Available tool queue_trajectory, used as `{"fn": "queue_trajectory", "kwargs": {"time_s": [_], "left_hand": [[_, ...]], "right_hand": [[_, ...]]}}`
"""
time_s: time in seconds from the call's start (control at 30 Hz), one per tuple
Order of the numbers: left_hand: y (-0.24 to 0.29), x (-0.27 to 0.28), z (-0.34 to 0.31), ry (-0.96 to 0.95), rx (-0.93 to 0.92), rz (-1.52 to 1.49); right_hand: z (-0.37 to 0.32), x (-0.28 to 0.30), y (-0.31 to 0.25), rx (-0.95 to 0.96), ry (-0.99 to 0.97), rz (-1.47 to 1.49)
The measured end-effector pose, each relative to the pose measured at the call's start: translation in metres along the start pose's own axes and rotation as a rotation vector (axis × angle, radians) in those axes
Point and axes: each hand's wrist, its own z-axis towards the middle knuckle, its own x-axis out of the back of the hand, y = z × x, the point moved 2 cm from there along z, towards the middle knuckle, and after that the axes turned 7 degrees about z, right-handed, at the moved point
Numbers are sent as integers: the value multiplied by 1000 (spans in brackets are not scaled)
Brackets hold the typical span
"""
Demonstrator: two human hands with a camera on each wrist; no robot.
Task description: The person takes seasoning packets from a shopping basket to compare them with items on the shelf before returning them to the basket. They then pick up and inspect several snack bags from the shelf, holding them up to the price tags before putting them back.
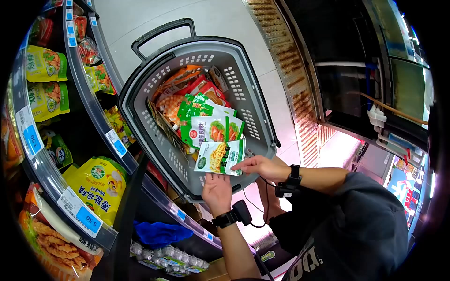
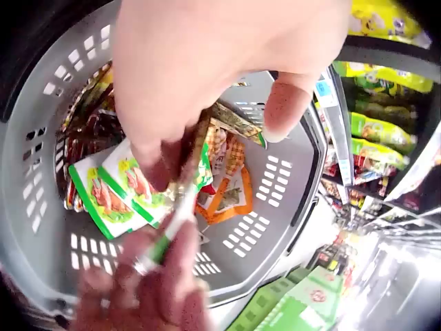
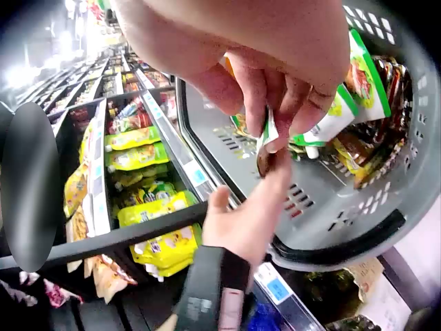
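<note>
Pinching one packet (image 1: 216,155) | right fingers (image 1: 243,163) | left fingers (image 1: 216,178) straight, touching it | one grey basket (image 1: 229,52)

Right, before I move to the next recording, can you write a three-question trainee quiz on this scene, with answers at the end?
1. Multiple choice: what do the left hand and the right hand hold between them? A) a yellow bag; B) a white-and-green packet; C) a blue cloth.
2. True or false: the grey basket is empty.
3. Short answer: in the head view, which hand is nearer the price-labelled shelves?

Key:
1. B.
2. False; several colourful packets lie inside it.
3. The left hand.
</note>
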Motion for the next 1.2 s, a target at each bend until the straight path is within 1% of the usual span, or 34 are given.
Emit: {"fn": "queue_trajectory", "kwargs": {"time_s": [0.03, 0.1, 0.13, 0.17, 0.23, 0.27, 0.3, 0.33, 0.37, 0.4, 0.43, 0.47, 0.5, 0.57, 0.6, 0.63, 0.7, 0.73, 0.77, 0.8, 0.87, 0.9, 0.93, 0.97, 1.03, 1.07, 1.1, 1.17, 1.2], "left_hand": [[-1, -3, -4, 5, 3, 4], [-5, -1, -11, 218, 3, -52], [-7, 3, -11, 310, 19, 13], [-8, 4, -10, 310, 18, 13], [-6, 9, -10, 464, -56, 248], [-3, 4, -12, 521, -72, 206], [-1, 2, -15, 525, -78, 203], [1, 3, -21, 571, -89, 304], [2, 2, -24, 611, -103, 403], [1, 3, -27, 630, -124, 407], [0, 3, -32, 602, -135, 393], [-1, 8, -38, 596, -156, 411], [-3, 13, -43, 589, -177, 429], [-1, 6, -56, 605, -167, 440], [0, 3, -62, 608, -169, 411], [0, 4, -69, 613, -169, 384], [-2, 20, -80, 634, -182, 358], [-1, 24, -86, 624, -191, 359], [-1, 27, -92, 612, -199, 360], [-1, 36, -97, 596, -193, 346], [-2, 38, -106, 589, -203, 342], [-2, 38, -109, 575, -215, 338], [-1, 40, -115, 521, -249, 359], [-2, 43, -122, 515, -262, 358], [-1, 41, -139, 523, -289, 386], [2, 13, -144, 544, -410, 412], [3, 9, -159, 598, -413, 512], [11, -11, -199, 522, -308, 927], [16, -43, -214, 456, -390, 968]], "right_hand": [[4, 2, 5, -3, 0, 6], [10, 3, 16, -87, -144, -68], [11, 4, 21, -142, -200, -105], [15, 6, 16, -143, -201, -105], [25, 6, -1, -332, -488, -430], [39, 17, -19, -285, -308, -506], [63, 33, -30, -114, -182, -615], [85, 45, -49, 57, 86, -657], [113, 60, -65, 106, 396, -770], [129, 67, -83, 265, 524, -712], [149, 77, -87, 328, 611, -626], [170, 90, -87, 284, 656, -631], [181, 90, -89, 245, 737, -643], [206, 94, -80, 328, 854, -595], [212, 91, -77, 419, 940, -622], [219, 90, -76, 474, 904, -645], [224, 90, -77, 426, 981, -882], [224, 91, -83, 313, 887, -876], [229, 94, -79, 407, 947, -875], [231, 98, -82, 360, 933, -855], [202, 74, -97, 239, 904, -772], [184, 60, -101, 243, 903, -773], [167, 50, -106, 303, 879, -749], [152, 42, -108, 366, 850, -726], [108, 29, -108, 791, 786, -891], [77, 11, -113, 848, 657, -927], [39, -11, -120, 907, 528, -960], [-30, -47, -120, 1108, 285, -1020], [-57, -59, -114, 1080, 179, -1133]]}}
